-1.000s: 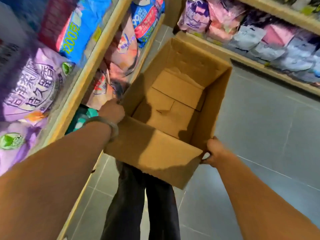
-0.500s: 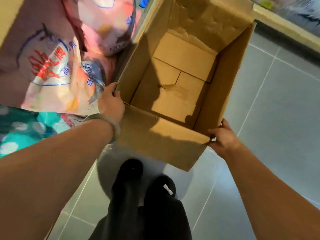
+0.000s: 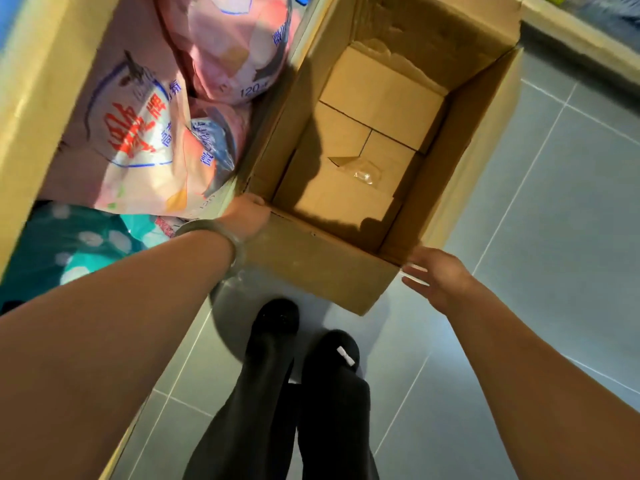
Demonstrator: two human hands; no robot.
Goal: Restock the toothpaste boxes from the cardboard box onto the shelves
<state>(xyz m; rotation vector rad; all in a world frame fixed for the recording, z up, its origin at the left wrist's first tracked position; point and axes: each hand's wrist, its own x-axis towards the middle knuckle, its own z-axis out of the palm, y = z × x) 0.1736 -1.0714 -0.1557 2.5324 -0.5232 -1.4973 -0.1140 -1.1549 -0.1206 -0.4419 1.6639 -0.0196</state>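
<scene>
An open brown cardboard box (image 3: 322, 265) sits low over the grey floor, right against the shelf on the left. Only its bottom flaps and a scrap of clear tape show inside; no toothpaste boxes are in sight. My left hand (image 3: 247, 216), with a bangle at the wrist, grips the box's near left corner. At the near right corner my right hand (image 3: 436, 277) is off the cardboard, fingers spread, holding nothing.
A wooden shelf (image 3: 38, 77) on the left holds pink tissue packs (image 3: 149, 133) and a teal pack (image 3: 69, 244) below. My black trousers and shoes (image 3: 277, 320) stand just behind the box. Another shelf base (image 3: 581, 39) runs along the far right. Grey floor tiles (image 3: 554, 209) spread to the right.
The box has come down from waist height to the floor beside the shelf. My right hand has let go of its near right corner and opened; the left hand keeps its grip.
</scene>
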